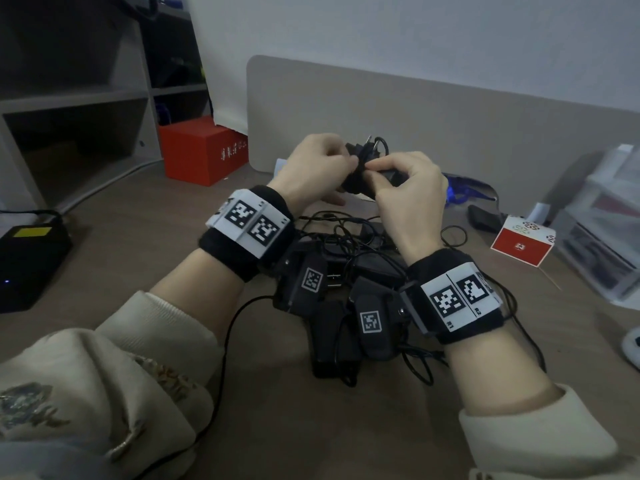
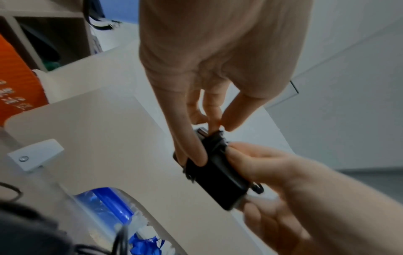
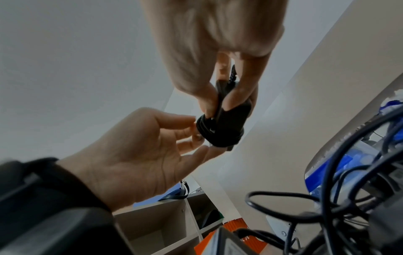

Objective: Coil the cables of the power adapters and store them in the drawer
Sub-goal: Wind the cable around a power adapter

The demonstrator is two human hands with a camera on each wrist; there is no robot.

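While both hands hover above the desk [image 1: 145, 237], a black power adapter [image 2: 220, 179] is held between them at chest height, its cable [image 3: 214, 133] already wound in tight turns around one end of the body. The left hand [image 1: 311, 168] pinches that wrapped end, thumb and fingers curled onto the block. The right hand [image 1: 408, 188] grips the opposite end, its thumb and fingers pinching the body there. The adapter's long axis runs roughly from one hand to the other, the plug pins poking up behind the fingers. Judging by the coil, the wrap looks almost finished — the loose tail probably needs tucking, and which hand is better placed for that cannot be told. A tangle of other adapters [image 1: 346, 271] lies directly below the wrists. At the far right stands a clear plastic drawer unit [image 1: 602, 216] — well apart from the held adapter, nearer the right hand.
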